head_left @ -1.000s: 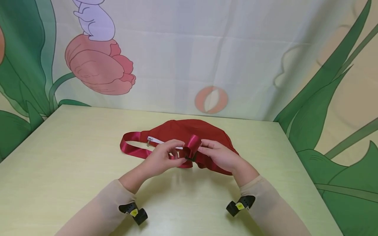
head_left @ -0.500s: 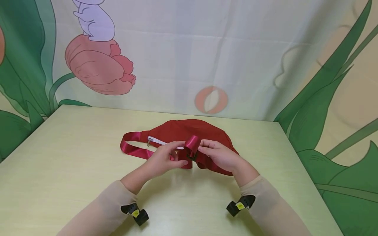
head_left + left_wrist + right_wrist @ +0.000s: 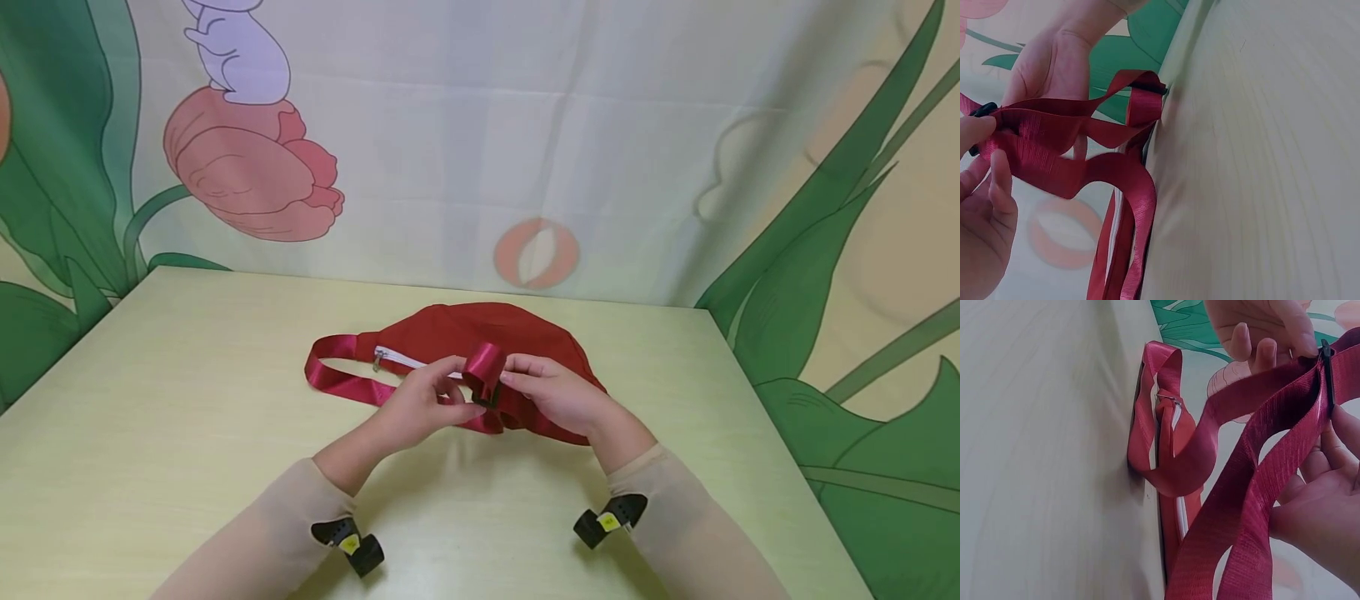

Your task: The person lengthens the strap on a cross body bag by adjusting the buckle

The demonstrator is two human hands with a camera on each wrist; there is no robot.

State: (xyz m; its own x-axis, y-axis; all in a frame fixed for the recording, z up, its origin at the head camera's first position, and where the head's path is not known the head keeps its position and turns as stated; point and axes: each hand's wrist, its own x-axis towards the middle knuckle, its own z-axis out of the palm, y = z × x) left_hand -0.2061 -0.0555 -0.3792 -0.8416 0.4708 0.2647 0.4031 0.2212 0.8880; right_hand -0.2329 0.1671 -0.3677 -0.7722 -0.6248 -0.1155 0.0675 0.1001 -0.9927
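Observation:
A red waist bag (image 3: 502, 327) with a white zipper (image 3: 397, 358) lies on the table, its glossy dark-red strap (image 3: 348, 384) looping out at the left. In front of the bag, a raised loop of strap (image 3: 483, 365) stands up from a black strap slider (image 3: 1327, 375). My left hand (image 3: 422, 402) holds the slider from the left, thumb at its lower edge. From the right, my right hand (image 3: 558, 396) pinches the strap at the slider, partly hidden behind the webbing. Strap lengths (image 3: 1054, 156) hang between the hands in the left wrist view.
The pale wooden table (image 3: 187, 417) extends around the bag. A printed curtain (image 3: 420, 142) with a flower and large leaves stands behind and beside it. A black camera (image 3: 367, 554) is strapped on each sleeve.
My left hand has shifted slightly right, its thumb closer beneath the slider. The raised loop tilts a little to the left. My right hand stays almost in place.

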